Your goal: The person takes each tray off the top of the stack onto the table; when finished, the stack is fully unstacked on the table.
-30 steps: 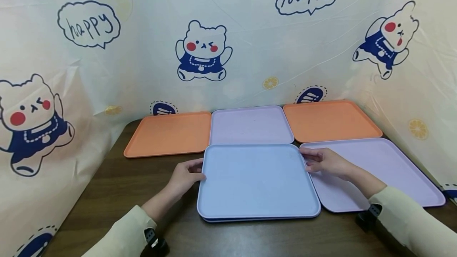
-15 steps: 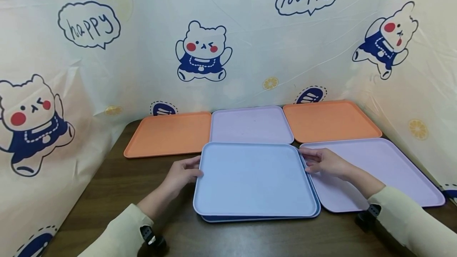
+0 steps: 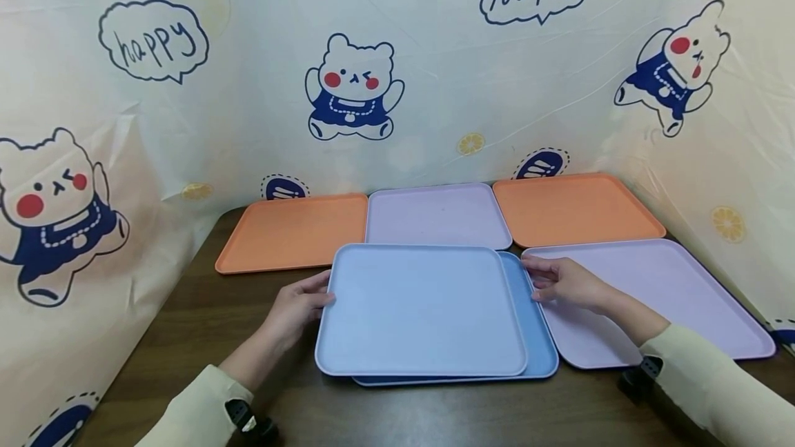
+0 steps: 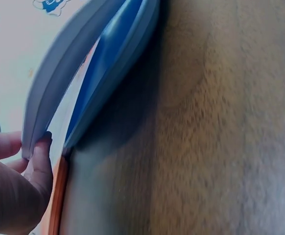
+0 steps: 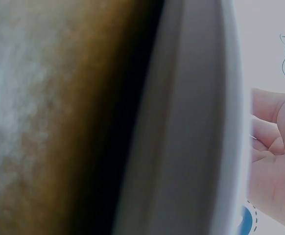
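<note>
A light blue tray is raised slightly, its left edge pinched between the thumb and fingers of my left hand. In the left wrist view, a gap separates this upper tray from the darker blue tray underneath. That lower blue tray lies on the table, showing along its right side and front edge. My right hand holds its right edge, thumb and fingers at the rim, above a lavender tray. The right fingertips are hidden behind a tray edge in the right wrist view.
Along the back lie an orange tray on the left, a lavender tray in the middle and another orange tray on the right. A printed cloth hangs behind the brown wooden table.
My left hand has moved left with the upper light blue tray, exposing a widening strip of the lower blue tray. My right hand and the lower tray have stayed in place.
</note>
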A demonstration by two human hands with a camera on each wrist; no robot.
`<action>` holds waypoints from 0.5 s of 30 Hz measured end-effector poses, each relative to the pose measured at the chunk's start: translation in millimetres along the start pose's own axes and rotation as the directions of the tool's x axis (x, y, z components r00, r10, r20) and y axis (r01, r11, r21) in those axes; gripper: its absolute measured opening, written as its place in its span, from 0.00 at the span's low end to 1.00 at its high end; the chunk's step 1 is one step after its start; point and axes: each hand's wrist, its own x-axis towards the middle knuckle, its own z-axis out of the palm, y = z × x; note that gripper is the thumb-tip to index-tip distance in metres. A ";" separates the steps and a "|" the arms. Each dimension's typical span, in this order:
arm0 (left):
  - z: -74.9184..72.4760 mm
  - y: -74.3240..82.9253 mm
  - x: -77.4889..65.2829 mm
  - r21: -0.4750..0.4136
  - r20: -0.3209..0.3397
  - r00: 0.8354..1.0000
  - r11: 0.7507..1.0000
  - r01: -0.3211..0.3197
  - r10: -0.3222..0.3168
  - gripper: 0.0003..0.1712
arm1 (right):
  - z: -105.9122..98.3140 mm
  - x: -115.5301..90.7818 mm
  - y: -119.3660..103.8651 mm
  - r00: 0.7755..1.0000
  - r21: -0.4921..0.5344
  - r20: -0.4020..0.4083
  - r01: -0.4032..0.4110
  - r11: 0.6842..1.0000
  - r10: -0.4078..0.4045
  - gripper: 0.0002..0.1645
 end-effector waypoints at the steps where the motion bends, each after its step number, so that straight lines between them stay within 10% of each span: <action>1: -2.2 0.4 -0.8 0.000 -0.005 1.000 1.000 0.001 -0.001 0.30 | 0.0 -0.2 -1.0 1.000 -0.003 -0.004 -0.002 1.000 0.002 0.42; 15: -40.8 0.0 -4.8 0.026 -0.090 0.996 0.999 -0.019 0.022 0.30 | -1.2 -1.8 -3.3 1.000 -0.028 0.000 -0.005 1.000 0.005 0.42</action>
